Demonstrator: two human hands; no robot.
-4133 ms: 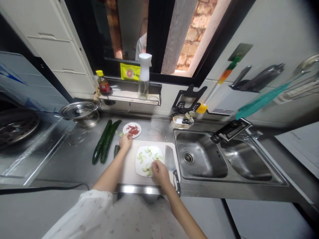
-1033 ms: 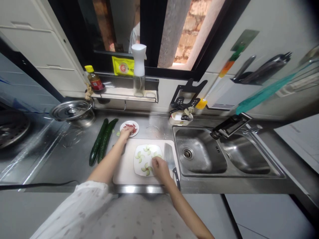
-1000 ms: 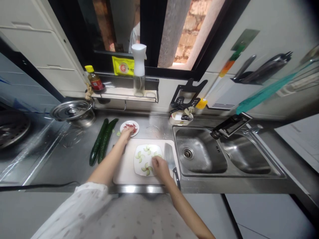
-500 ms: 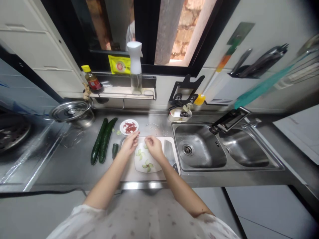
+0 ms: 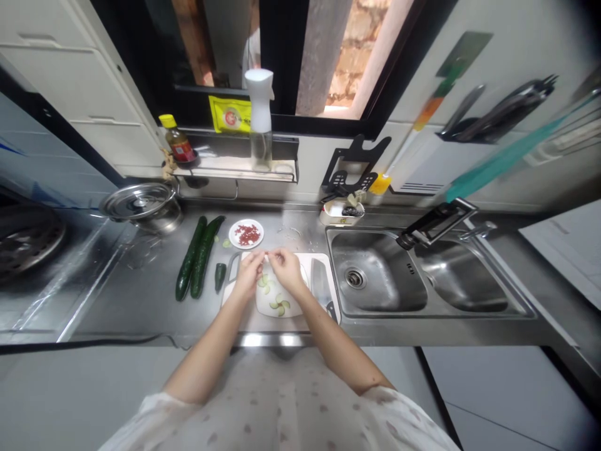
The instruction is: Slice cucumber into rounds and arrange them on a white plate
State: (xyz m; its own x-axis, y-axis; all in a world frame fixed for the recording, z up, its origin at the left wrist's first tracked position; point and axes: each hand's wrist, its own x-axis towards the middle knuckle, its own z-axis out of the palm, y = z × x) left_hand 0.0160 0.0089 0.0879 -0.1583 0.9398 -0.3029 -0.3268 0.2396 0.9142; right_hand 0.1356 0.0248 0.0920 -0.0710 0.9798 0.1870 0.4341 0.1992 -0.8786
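Above the far part of a white plate [image 5: 270,309], my left hand [image 5: 250,270] and my right hand [image 5: 286,269] meet fingertip to fingertip. Both are closed in a pinch; whatever is between the fingers is too small to name. Curved pale-green cucumber slices [image 5: 280,305] lie on the plate in pinwheel shapes, partly hidden by my hands. Under the plate is a white cutting board [image 5: 246,324], with a knife [image 5: 320,282] along its right side. Just beyond my hands stands a small white dish [image 5: 233,234] of red bits [image 5: 248,235].
Two whole cucumbers [image 5: 201,260] and a cucumber piece [image 5: 220,276] lie left of the board. A lidded steel pot [image 5: 162,216] stands farther left. The double sink [image 5: 380,282] with its tap [image 5: 436,222] is at the right. A spray bottle [image 5: 260,125] stands on the back shelf.
My hands, apart before, have come together at the fingertips, my right hand moving a little left. The whole view has shifted slightly.
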